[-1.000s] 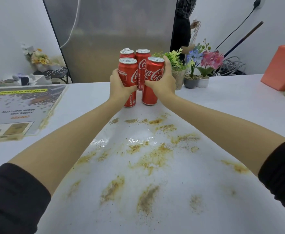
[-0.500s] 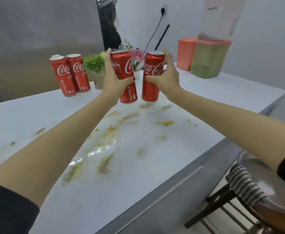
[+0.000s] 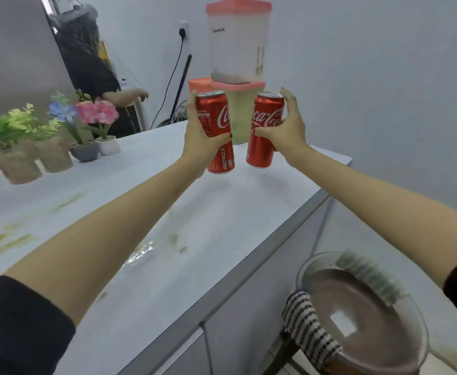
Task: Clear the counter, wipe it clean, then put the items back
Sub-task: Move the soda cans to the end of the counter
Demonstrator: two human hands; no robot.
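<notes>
- One camera sits on the person's head. It looks forward and down along both bare arms.
- It is close. The arms start at the lower corners. The left hand (image 3: 200, 142) with the left can (image 3: 220, 115) and the right hand (image 3: 289, 131) with the right can (image 3: 261, 152) are at the upper middle.
- The counter (image 3: 222, 212) fills the left and middle.
- A chair (image 3: 357, 307) is at the lower right.

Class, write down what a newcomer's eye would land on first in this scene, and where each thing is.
Two red cola cans are held up side by side above the counter: the left can in the left hand, the right can in the right hand. Brownish smears streak the counter at left, and pink-lidded tubs are stacked behind the cans.
</notes>
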